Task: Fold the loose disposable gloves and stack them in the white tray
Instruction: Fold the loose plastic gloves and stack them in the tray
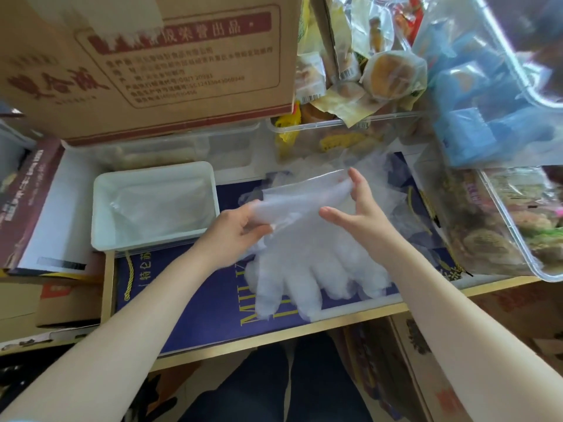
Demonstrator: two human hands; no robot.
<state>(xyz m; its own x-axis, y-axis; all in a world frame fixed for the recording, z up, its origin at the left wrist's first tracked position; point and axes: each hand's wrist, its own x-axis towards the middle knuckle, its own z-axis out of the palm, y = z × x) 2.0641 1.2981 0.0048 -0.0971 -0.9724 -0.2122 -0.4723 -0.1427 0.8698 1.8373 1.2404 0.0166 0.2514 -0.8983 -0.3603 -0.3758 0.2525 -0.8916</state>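
Your left hand [240, 223] pinches a clear glove [304, 205] over the counter's middle; your right hand's [356, 202] spread fingers steady it. White tray [100, 208] at left already holds some; fold unfinished

A large cardboard box [146, 65] printed with red characters is being propped over a clear lidded container [170, 150] at the back. Wrapped buns [393, 76] are being heaped above a clear tub [344, 132]. Blue packets [475, 129] are being held in a transparent bin at right. A navy printed board [207, 287] is being used as the work surface.
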